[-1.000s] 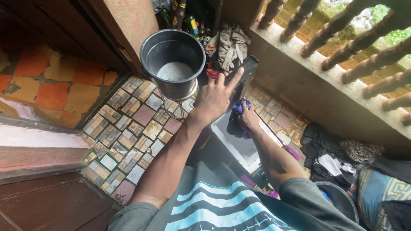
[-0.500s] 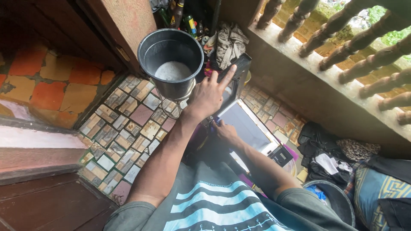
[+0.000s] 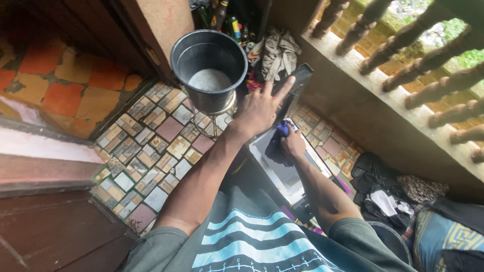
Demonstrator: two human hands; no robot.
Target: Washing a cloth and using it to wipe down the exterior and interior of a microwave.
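A flat framed panel point(image 3: 284, 175) with a dark frame and a pale grey glossy face leans tilted in front of me. My left hand point(image 3: 259, 108) rests on its upper edge with fingers spread, holding it steady. My right hand point(image 3: 294, 143) presses a crumpled blue-purple cloth point(image 3: 275, 144) against the panel's face, just below my left hand. Both forearms reach out over my striped grey shirt.
A dark metal bucket point(image 3: 209, 68) with pale foamy liquid sits on a wire stand point(image 3: 214, 123) to the left of the panel. Rags point(image 3: 280, 50) and bottles point(image 3: 229, 22) lie behind. A stone balustrade point(image 3: 403, 65) runs along the right, with dark clothes point(image 3: 383, 189) piled below. A step point(image 3: 45, 163) edges the tiled floor point(image 3: 151, 151).
Half a second ago my right hand was low on the panel's left side; it has swept the cloth back up to near my left hand. The left hand kept its hold.
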